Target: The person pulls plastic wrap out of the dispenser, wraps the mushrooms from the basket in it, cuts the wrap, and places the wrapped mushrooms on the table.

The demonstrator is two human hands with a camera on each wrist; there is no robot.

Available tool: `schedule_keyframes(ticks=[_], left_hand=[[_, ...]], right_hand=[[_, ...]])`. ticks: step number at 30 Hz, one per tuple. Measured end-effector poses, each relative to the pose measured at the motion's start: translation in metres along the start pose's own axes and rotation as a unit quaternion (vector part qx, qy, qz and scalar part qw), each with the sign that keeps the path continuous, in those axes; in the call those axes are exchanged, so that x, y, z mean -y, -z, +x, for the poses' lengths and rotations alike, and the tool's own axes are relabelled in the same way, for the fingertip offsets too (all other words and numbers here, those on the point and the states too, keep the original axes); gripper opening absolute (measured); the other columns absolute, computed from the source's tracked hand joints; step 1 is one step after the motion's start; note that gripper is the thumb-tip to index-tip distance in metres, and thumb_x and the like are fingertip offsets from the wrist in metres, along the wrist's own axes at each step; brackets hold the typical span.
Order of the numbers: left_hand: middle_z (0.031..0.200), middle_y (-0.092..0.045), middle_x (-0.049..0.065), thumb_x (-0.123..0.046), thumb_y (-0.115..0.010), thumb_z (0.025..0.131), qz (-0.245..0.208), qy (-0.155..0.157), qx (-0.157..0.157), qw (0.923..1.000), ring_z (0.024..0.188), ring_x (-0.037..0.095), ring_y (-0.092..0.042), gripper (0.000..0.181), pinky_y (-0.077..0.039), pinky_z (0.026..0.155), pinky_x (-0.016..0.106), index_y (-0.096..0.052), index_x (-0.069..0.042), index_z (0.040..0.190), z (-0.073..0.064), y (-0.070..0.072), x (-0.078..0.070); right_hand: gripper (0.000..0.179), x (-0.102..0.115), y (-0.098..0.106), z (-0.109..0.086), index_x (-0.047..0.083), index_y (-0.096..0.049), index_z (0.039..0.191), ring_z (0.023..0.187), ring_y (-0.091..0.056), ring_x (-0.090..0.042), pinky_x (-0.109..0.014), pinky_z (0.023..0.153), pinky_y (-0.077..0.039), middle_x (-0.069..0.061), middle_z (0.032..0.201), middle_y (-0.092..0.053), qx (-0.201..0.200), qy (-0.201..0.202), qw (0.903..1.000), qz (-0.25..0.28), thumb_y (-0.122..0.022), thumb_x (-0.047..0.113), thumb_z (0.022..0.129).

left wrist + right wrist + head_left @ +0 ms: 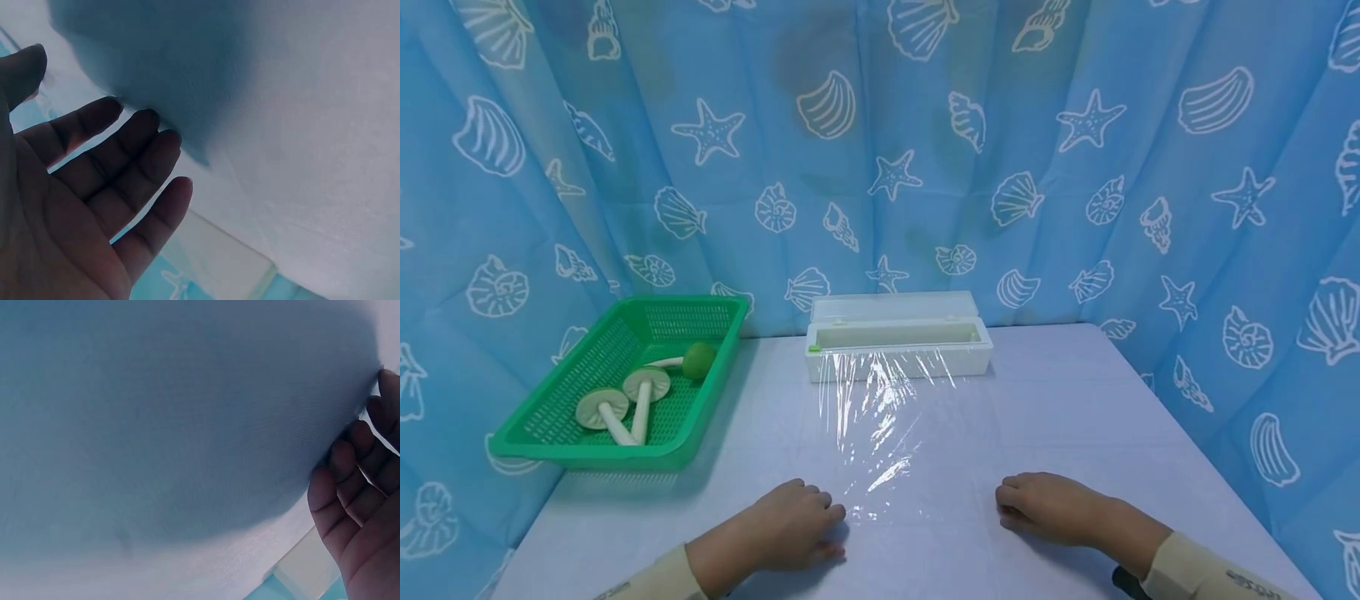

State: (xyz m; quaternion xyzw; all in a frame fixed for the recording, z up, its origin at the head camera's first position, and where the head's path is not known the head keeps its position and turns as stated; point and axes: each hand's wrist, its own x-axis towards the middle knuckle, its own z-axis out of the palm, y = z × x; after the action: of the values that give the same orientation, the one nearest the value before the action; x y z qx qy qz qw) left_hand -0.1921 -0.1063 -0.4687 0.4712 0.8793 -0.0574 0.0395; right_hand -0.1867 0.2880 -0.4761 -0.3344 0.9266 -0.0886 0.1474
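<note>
A sheet of clear cling film (883, 417) runs from a white wrap dispenser box (898, 360) toward me, lying creased and shiny on the white tabletop. My left hand (793, 525) rests low over the cloth by the film's near left corner. In the left wrist view its fingers (134, 165) are loosely bent and hold nothing. Across the film's near end, on the right, my right hand (1052, 508) hovers close to the cloth. Its fingers (350, 481) are relaxed in the right wrist view, with nothing visible between them. The film's exact near edge is hard to make out.
A green plastic basket (595, 457) stands at the left with several mushroom-shaped pieces (647, 387) in it. The dispenser's translucent lid (895, 307) is raised. A blue shell-print curtain (865, 150) encloses the back and sides. A dark object (1127, 582) shows beneath the right sleeve.
</note>
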Motion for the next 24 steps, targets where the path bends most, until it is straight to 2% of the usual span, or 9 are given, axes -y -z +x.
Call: schedule_keyframes(ticks=[6,8,10,13,15,17,20,23,24], left_hand=[[0.068,-0.045,-0.012,-0.056,-0.055,0.093,-0.018,0.0,0.008,0.9998,0.059,0.005,-0.041,0.036,-0.04,0.057,0.027,-0.061,-0.021,0.094,-0.002,0.007,0.001],[0.067,-0.045,-0.013,-0.052,-0.056,0.094,-0.031,0.006,-0.019,0.9993,0.058,0.005,-0.042,0.032,-0.041,0.057,0.027,-0.059,-0.02,0.089,0.0,0.011,0.008],[0.067,-0.046,-0.013,-0.045,-0.058,0.096,-0.066,0.034,-0.049,0.996,0.058,0.004,-0.044,0.027,-0.042,0.056,0.027,-0.058,-0.02,0.086,0.007,0.02,0.02],[0.067,-0.048,-0.012,-0.032,-0.06,0.097,-0.12,0.102,-0.121,0.9801,0.058,0.006,-0.046,0.019,-0.043,0.055,0.026,-0.057,-0.019,0.082,0.026,0.033,0.052],[0.067,-0.05,-0.01,-0.024,-0.059,0.098,-0.168,0.162,-0.165,0.9584,0.059,0.008,-0.048,0.014,-0.043,0.055,0.026,-0.059,-0.017,0.085,0.039,0.04,0.075],[0.07,-0.054,-0.007,-0.021,-0.058,0.098,-0.215,0.219,-0.203,0.93,0.061,0.011,-0.05,0.012,-0.044,0.056,0.029,-0.061,-0.015,0.089,0.052,0.041,0.098],[0.079,-0.06,0.0,-0.022,-0.055,0.1,-0.303,0.298,-0.238,0.8732,0.069,0.017,-0.055,0.013,-0.047,0.06,0.032,-0.061,-0.01,0.097,0.068,0.033,0.125],[0.095,-0.063,0.009,-0.026,-0.053,0.1,-0.378,0.37,-0.26,0.8078,0.084,0.023,-0.058,0.021,-0.049,0.068,0.036,-0.06,-0.007,0.107,0.08,0.02,0.144],[0.101,-0.062,0.011,-0.026,-0.053,0.101,-0.398,0.386,-0.268,0.7879,0.088,0.026,-0.058,0.023,-0.05,0.071,0.038,-0.058,-0.006,0.11,0.083,0.015,0.148]], right_hand=[[0.02,0.001,0.004,0.001,0.029,-0.063,0.092,0.065,-0.048,-0.001,-0.03,0.066,-0.047,0.02,0.073,-0.049,0.022,-0.038,0.9984,0.034,-0.063,0.048,0.091],[0.021,-0.001,0.012,0.004,0.029,-0.064,0.093,0.066,-0.051,-0.003,-0.03,0.065,-0.047,0.018,0.072,-0.052,0.012,-0.063,0.9955,0.069,-0.063,0.05,0.091],[0.02,-0.006,0.024,0.009,0.027,-0.066,0.095,0.068,-0.053,-0.007,-0.03,0.064,-0.047,0.013,0.074,-0.057,-0.019,-0.095,0.9886,0.115,-0.062,0.047,0.093],[0.026,-0.022,0.044,0.021,0.019,-0.067,0.101,0.073,-0.056,-0.015,-0.031,0.064,-0.049,0.003,0.081,-0.062,-0.111,-0.144,0.9681,0.172,-0.059,0.043,0.096],[0.029,-0.035,0.055,0.033,0.012,-0.066,0.106,0.079,-0.056,-0.018,-0.033,0.067,-0.05,-0.004,0.089,-0.064,-0.177,-0.182,0.9458,0.202,-0.057,0.039,0.099],[0.034,-0.048,0.063,0.045,0.007,-0.063,0.112,0.086,-0.057,-0.023,-0.037,0.074,-0.052,-0.011,0.099,-0.063,-0.233,-0.213,0.9182,0.239,-0.054,0.037,0.101],[0.035,-0.065,0.07,0.062,0.003,-0.056,0.121,0.1,-0.057,-0.031,-0.043,0.086,-0.052,-0.019,0.113,-0.059,-0.292,-0.248,0.8722,0.304,-0.05,0.032,0.103],[0.037,-0.082,0.07,0.078,0.001,-0.051,0.126,0.113,-0.053,-0.037,-0.046,0.096,-0.047,-0.022,0.122,-0.053,-0.329,-0.261,0.8298,0.367,-0.048,0.03,0.104],[0.039,-0.086,0.07,0.082,0.001,-0.05,0.128,0.116,-0.052,-0.037,-0.046,0.097,-0.046,-0.022,0.124,-0.052,-0.338,-0.267,0.8194,0.378,-0.048,0.031,0.104]])
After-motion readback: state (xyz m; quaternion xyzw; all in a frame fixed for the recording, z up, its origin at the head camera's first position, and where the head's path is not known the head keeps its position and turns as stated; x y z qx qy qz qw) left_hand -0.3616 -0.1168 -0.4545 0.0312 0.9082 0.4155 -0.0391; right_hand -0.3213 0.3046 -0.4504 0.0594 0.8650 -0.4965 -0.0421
